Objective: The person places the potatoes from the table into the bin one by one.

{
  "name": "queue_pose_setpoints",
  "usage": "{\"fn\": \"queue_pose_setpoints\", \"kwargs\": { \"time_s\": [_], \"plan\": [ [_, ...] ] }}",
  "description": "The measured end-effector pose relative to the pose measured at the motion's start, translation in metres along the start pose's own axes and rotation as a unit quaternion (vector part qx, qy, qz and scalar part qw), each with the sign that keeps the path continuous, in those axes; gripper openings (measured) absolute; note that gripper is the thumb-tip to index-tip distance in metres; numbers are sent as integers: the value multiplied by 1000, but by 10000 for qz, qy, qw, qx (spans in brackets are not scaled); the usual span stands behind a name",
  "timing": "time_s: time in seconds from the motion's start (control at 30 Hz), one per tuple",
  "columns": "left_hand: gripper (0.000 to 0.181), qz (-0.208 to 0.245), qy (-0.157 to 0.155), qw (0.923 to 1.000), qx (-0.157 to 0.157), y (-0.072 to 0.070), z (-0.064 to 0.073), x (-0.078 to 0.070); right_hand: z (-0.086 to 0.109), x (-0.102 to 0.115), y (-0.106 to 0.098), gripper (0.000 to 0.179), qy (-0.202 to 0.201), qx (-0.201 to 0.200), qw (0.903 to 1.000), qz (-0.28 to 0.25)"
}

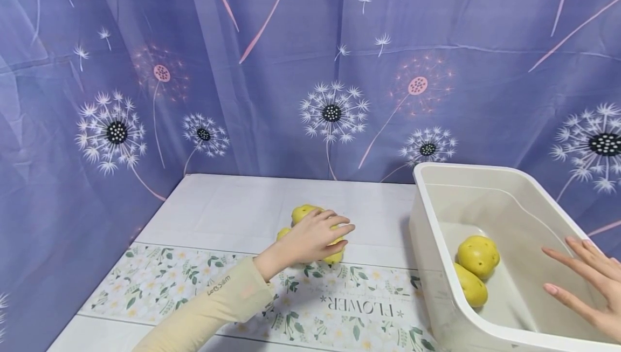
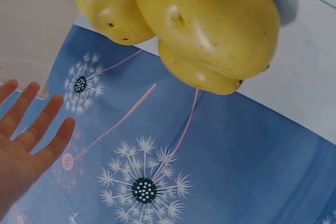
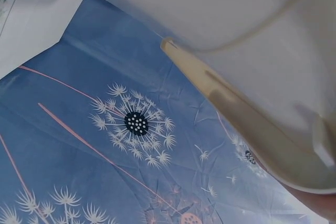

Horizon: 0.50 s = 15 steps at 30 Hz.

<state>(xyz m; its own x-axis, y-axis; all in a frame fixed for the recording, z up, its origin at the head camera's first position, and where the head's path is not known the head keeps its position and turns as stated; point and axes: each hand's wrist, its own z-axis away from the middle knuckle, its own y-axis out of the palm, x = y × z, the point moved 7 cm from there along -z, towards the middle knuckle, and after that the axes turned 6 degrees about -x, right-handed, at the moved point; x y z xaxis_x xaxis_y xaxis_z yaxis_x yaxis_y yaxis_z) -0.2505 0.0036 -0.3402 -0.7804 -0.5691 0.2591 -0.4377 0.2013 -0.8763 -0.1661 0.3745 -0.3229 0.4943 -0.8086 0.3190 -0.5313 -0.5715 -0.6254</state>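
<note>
Yellow potatoes lie in a cluster on the table around my left hand [image 1: 312,239]: a back potato [image 1: 303,213], a left potato [image 1: 283,233] and a front potato [image 1: 333,258]. That hand reaches over them, fingers extended and spread; part of the cluster is hidden under it. In the left wrist view its fingers look apart from the large potato [image 2: 210,22]. My right hand [image 1: 594,282] hovers at the right side of the white bin [image 1: 499,174], fingers spread, holding nothing. Inside the bin rest an upper potato [image 1: 478,256] and a lower potato [image 1: 470,285].
A floral runner [image 1: 194,276] with printed lettering crosses the white tabletop [image 1: 233,201]. Behind the table hangs a blue-purple curtain [image 1: 271,98] with a dandelion print. The bin's tall wall [image 1: 427,271] stands between the potato cluster and my right hand.
</note>
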Motion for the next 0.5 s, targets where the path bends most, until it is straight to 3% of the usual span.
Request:
{"fn": "queue_pose_setpoints", "kwargs": {
  "time_s": [0.5],
  "plan": [
    [35, 35, -222, 9997, -25, 14, 11, 8, 0, -1, 0, 60, -55, -70, 10000, -2]
  ]
}}
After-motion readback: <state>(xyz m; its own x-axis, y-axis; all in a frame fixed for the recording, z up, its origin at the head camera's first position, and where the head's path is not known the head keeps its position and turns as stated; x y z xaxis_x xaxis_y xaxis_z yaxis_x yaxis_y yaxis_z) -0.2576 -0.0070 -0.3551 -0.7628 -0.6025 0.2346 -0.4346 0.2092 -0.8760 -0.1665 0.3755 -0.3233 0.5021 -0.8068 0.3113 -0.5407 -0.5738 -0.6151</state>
